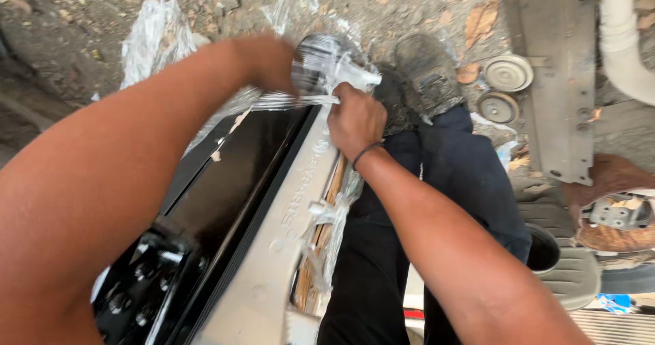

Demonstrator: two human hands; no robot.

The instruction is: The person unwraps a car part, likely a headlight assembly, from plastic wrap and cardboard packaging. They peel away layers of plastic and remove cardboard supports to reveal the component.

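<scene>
Soft daylight fills my head view, with no hard shadows. Glare flashes off the clear plastic wrap [321, 79] toward twelve o'clock and off the glossy black panel [232, 181]. My left forearm [102, 195] at eight o'clock is close and soft-focused. Edges bow slightly.

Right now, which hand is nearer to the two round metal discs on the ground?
Right. The right hand grips the clear plastic wrap a short way left of the discs; the left hand is further left, beyond the right hand.
</scene>
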